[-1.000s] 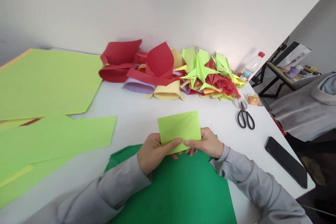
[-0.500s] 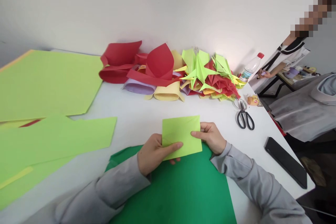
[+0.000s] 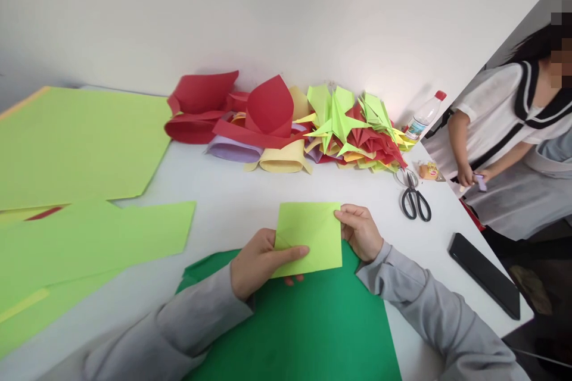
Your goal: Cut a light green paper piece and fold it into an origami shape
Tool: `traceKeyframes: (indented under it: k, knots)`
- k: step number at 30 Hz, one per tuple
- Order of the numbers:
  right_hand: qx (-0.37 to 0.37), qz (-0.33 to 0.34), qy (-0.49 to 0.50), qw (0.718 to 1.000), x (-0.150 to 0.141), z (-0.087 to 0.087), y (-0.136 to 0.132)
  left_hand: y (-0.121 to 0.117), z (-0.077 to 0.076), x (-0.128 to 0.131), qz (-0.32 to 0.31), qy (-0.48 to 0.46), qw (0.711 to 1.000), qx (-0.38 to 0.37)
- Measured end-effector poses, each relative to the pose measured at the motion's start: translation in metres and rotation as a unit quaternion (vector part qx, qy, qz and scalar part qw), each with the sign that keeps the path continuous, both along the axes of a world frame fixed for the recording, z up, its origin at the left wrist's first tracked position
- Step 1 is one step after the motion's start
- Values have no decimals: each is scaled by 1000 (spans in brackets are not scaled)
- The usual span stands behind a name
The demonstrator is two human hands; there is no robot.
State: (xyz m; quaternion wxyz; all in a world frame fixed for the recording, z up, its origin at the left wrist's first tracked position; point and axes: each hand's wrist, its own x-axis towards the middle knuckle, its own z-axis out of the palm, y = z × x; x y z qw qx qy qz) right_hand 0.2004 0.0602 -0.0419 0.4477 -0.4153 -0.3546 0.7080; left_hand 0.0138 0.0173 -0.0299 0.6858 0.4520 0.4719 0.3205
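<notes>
A small, nearly square sheet of light green paper (image 3: 308, 229) is held up in front of me, with faint crease lines on its face. My left hand (image 3: 263, 259) grips its left and lower edge, thumb on top and fingers underneath. At its upper right corner my right hand (image 3: 361, 231) pinches the paper between thumb and fingers. Below both hands a large dark green sheet (image 3: 304, 327) lies on the white table (image 3: 223, 208).
Large light green sheets (image 3: 84, 149) cover the left. Along the wall lie red paper shapes (image 3: 270, 107) and folded green paper stars (image 3: 337, 122). Scissors (image 3: 415, 202), a bottle (image 3: 424, 116), a wrapped snack (image 3: 429, 171) and a black phone-like slab (image 3: 485, 275) sit right. A person (image 3: 496, 125) stands beyond.
My right hand has slid up the paper's right edge to its upper corner, and the sheet has turned slightly. The person at the right has moved closer into view.
</notes>
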Motion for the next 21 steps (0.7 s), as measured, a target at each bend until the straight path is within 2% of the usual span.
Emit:
traceKeyframes:
  k: [9,17,21]
  knots:
    - [55,29,-35,997,0,-7,-2,2,1,1,-36,39,999,5]
    - [47,6,-47,998,-1,-9,-1,-3,3,4,19,36,999,-3]
    - [43,-22,-49,998,-2,-8,0,-1,0,3,-12,16,1000,0]
